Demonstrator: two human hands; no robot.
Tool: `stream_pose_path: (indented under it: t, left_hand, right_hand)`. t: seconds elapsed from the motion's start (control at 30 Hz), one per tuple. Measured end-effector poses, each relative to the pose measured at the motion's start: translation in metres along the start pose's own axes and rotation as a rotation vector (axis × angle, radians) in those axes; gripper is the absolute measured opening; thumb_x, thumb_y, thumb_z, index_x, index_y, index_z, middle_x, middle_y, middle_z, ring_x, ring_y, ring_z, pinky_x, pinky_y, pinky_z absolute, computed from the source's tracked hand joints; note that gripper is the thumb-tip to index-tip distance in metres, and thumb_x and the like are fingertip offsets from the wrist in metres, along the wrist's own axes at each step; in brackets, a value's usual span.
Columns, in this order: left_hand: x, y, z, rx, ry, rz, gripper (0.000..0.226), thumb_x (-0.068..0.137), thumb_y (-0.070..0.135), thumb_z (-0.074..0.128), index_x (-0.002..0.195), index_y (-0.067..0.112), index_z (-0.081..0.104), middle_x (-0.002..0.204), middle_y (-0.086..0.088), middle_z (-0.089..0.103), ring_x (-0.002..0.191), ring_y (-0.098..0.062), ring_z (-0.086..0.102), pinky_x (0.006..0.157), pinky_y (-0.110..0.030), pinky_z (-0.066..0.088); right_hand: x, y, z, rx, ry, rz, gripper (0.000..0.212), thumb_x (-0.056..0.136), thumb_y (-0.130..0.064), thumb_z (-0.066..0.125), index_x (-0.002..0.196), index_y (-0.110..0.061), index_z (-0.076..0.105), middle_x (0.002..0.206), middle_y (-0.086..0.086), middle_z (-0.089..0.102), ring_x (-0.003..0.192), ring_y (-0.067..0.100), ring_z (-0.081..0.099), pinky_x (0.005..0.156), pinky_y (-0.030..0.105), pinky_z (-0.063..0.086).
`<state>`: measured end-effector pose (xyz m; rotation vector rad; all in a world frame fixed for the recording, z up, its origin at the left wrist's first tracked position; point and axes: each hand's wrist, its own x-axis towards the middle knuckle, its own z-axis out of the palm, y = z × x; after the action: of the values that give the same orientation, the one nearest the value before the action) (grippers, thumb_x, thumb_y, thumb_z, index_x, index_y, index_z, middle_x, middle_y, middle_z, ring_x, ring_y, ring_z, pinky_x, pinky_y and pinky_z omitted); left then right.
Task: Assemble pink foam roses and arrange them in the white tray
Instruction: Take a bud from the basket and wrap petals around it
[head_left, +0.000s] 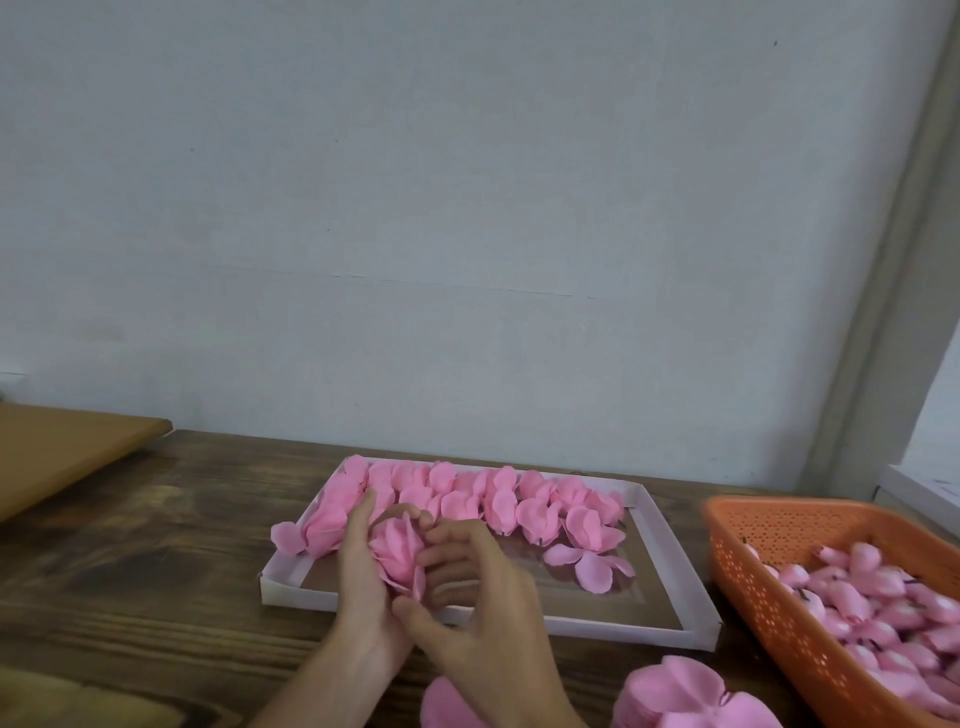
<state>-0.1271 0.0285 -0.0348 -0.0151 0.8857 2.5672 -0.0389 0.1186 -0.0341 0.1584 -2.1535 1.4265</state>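
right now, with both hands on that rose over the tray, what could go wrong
1. The lower petals of the pink foam rose, held between the left hand and right hand, flare outward; one may slip off on release.
2. Setting it near the left rim of the white tray could nudge the edge rose, which already overhangs that rim, off the tray.
3. The loose petals in the tray could get trapped under later roses.
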Motion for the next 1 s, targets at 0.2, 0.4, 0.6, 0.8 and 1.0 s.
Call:
stream_pose_path:
  t: [0.2,0.4,0.6,0.8,1.0]
  left_hand:
    - [0.001,0.006,0.002,-0.005,0.035,0.034,0.052,0.093,0.058,0.059,0.060,0.018,0.059,0.066,-0.002,0.054,0.053,-0.021,0.057,0.050,-0.027,0.049]
    - [0.001,0.008,0.004,-0.086,0.007,0.052,0.047,0.094,0.054,0.059,0.065,0.019,0.054,0.066,0.000,0.049,0.062,-0.021,0.056,0.062,-0.031,0.048]
    - [0.000,0.002,0.002,-0.063,-0.066,0.102,0.050,0.093,0.058,0.060,0.065,0.017,0.059,0.065,-0.001,0.051,0.053,-0.018,0.055,0.048,-0.027,0.051]
    - [0.002,0.004,-0.001,-0.062,-0.111,0.115,0.047,0.083,0.061,0.064,0.066,0.017,0.063,0.067,0.000,0.053,0.049,-0.015,0.052,0.043,-0.024,0.046]
    - [0.004,0.002,-0.001,-0.059,-0.088,0.152,0.051,0.087,0.064,0.058,0.065,0.018,0.062,0.069,-0.002,0.053,0.059,-0.017,0.048,0.052,-0.026,0.043]
  right_hand:
    - [0.000,0.003,0.001,0.113,-0.042,0.009,0.045,0.068,-0.009,0.087,0.104,-0.023,0.064,0.106,-0.008,0.074,0.093,0.016,0.074,0.079,0.033,0.063]
    - [-0.002,0.008,0.006,0.142,0.042,-0.081,0.031,0.073,-0.005,0.086,0.093,-0.014,0.063,0.107,0.006,0.068,0.095,0.021,0.073,0.081,0.034,0.063]
    - [-0.003,0.011,0.012,0.147,0.107,-0.109,0.016,0.080,-0.009,0.084,0.086,-0.019,0.073,0.093,-0.006,0.072,0.093,0.014,0.073,0.080,0.026,0.062]
    - [-0.006,0.010,0.016,0.087,0.090,-0.133,0.022,0.077,-0.007,0.083,0.093,-0.021,0.076,0.099,-0.010,0.073,0.094,0.012,0.073,0.083,0.026,0.062]
    - [-0.005,0.011,0.015,0.036,0.102,-0.184,0.025,0.083,0.005,0.074,0.099,-0.014,0.079,0.105,-0.006,0.075,0.103,0.011,0.072,0.086,0.027,0.061]
